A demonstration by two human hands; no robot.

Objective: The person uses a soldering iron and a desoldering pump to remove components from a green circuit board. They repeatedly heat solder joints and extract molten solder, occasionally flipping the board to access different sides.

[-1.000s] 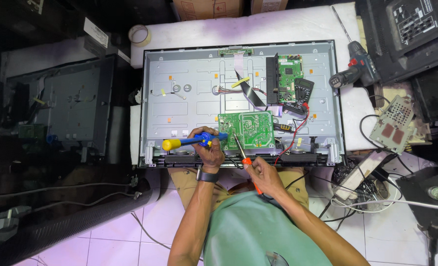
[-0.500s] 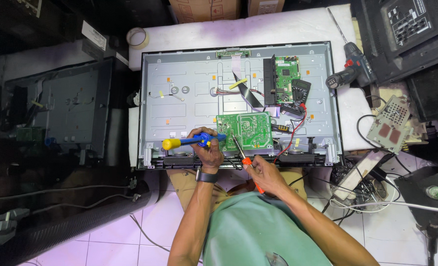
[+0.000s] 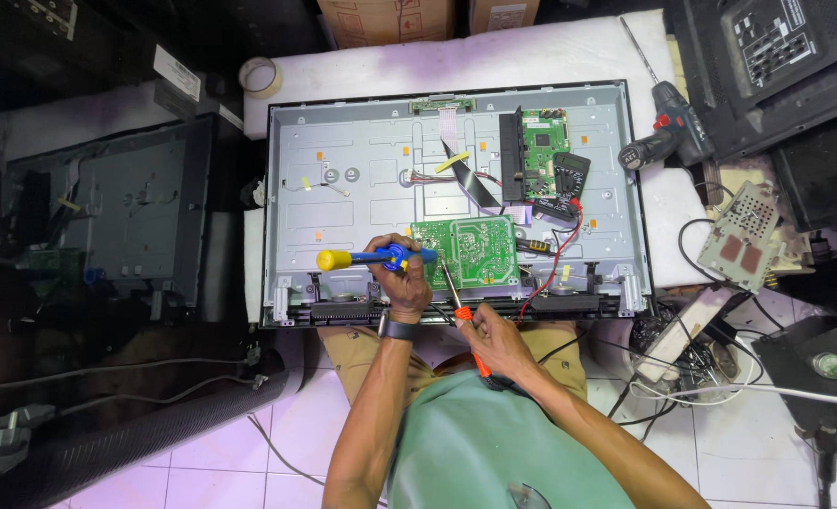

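From the head view, our left hand [image 3: 405,283] is clamped around a blue-and-yellow desoldering pump [image 3: 366,257] lying at the green circuit board [image 3: 465,253], and our right hand [image 3: 495,339] grips an orange-handled soldering iron [image 3: 460,316] whose tip touches that board. Around us, a multimeter [image 3: 566,174] rests on the metal back panel [image 3: 362,141], its red lead [image 3: 555,269] trailing beside the board, and a cordless drill [image 3: 668,132] lies well apart.

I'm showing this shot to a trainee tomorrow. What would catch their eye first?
Probably the opened flat-panel chassis filling the middle, its green circuit board near the lower edge. There the left hand holds a blue-and-yellow tool and the right hand an orange-handled soldering iron, tip towards the board.

Hands [image 3: 446,306] with desoldering pump [image 3: 371,257], probably soldering iron [image 3: 461,316], over green board [image 3: 465,253]
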